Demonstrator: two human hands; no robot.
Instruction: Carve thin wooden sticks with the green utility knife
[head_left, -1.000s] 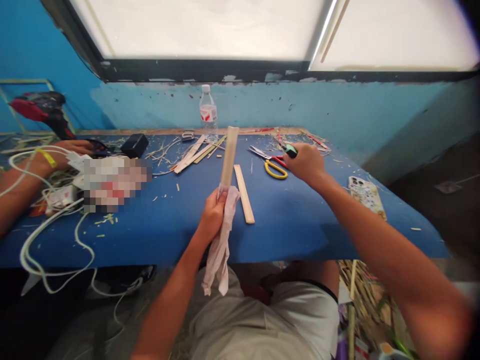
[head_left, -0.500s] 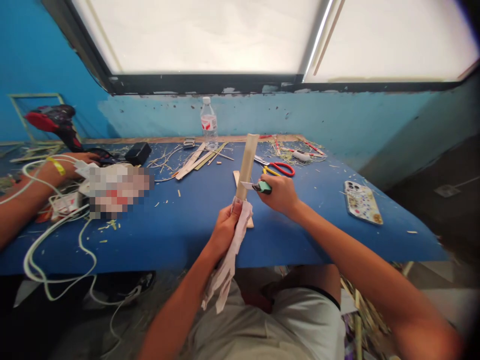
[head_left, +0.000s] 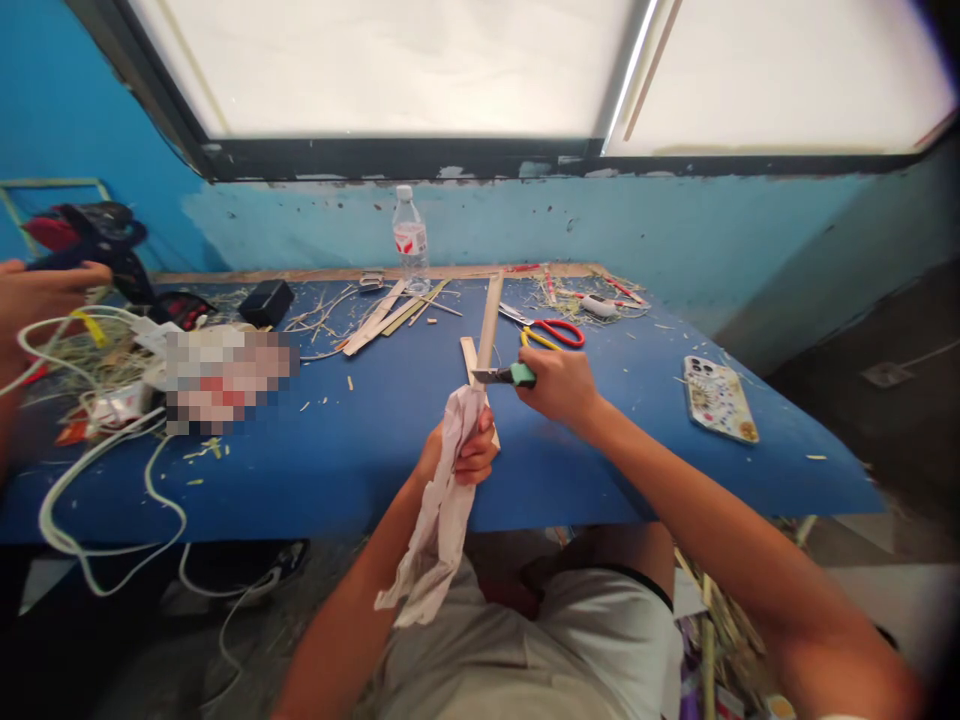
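Note:
My left hand (head_left: 471,450) is closed round the lower end of a bamboo strip (head_left: 490,318), with a crumpled pale cloth (head_left: 439,540) wrapped there and hanging down toward my lap. The strip points up and away over the blue table. My right hand (head_left: 559,385) grips the green and black handle of a knife (head_left: 523,375). Its blade lies across the strip, just above the cloth. Under the strip another flat wooden piece (head_left: 469,352) lies on the table.
Scissors (head_left: 559,333) lie beyond my right hand, a phone (head_left: 720,398) at the right. A bottle (head_left: 409,240), wooden strips (head_left: 375,318) and a black box (head_left: 266,302) stand or lie toward the back. White cables (head_left: 56,500) and another person's hand (head_left: 52,290) are at the left.
My left hand has turned, so its curled fingers now show and the cloth hangs further left. The strip shows its narrower side. The other person's hand has lifted leftward with a dark tool.

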